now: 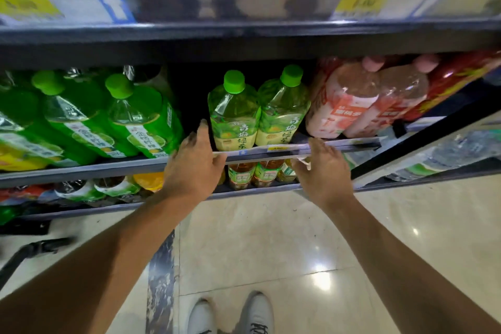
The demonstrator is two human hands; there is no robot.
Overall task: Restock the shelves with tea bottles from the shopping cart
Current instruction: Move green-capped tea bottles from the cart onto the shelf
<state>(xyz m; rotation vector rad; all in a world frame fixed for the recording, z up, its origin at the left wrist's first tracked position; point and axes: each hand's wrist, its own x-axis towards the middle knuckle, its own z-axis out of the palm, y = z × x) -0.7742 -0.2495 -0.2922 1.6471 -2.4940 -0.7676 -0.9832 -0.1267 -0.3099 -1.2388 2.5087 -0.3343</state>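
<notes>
at six o'clock we see our shoes (pixel 230 314) on the floor (pixel 271 238). farther out, our left hand (pixel 193 164) and right hand (pixel 324 171) reach to the shelf edge (pixel 311 148), fingers loose and spread, holding nothing. just beyond, at twelve o'clock, two tea bottles (pixel 234 114) stand upright, touching side by side.

Tea bottles (pixel 233 114) seen as clear glossy plastic with smooth green caps; shelf (pixel 108 168) edge matt dark metal; floor (pixel 271 238) glossy polished tile.
</notes>
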